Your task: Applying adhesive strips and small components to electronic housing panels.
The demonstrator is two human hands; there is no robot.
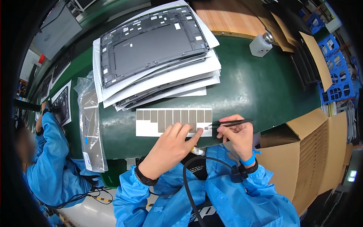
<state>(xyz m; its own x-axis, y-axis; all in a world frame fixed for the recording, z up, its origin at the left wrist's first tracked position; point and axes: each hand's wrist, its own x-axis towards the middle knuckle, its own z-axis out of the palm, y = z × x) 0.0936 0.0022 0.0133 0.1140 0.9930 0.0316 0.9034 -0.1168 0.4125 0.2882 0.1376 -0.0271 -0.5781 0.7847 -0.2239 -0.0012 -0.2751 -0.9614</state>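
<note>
A white backing sheet [147, 130] with several grey-brown rectangular stickers [169, 119] lies near the front edge of the table. My left hand [166, 151] rests on its lower part, fingers stretched out over the stickers and the thumb pointing right. In my right hand [240, 136] is a pair of black tweezers [238, 121], pinched between thumb and fingers. Their tips reach the sheet's right end, beside a small dark square [206, 128]. Whether the tips grip that square is too small to tell.
Behind the sheet rises a stack of dark device panels [151, 45] interleaved with white sheets. A clear plastic bag [92, 125] lies left, a white dispenser bottle [261, 44] stands far right. An open cardboard box [280, 162] adjoins the table's right side. Another person [53, 151] works at left.
</note>
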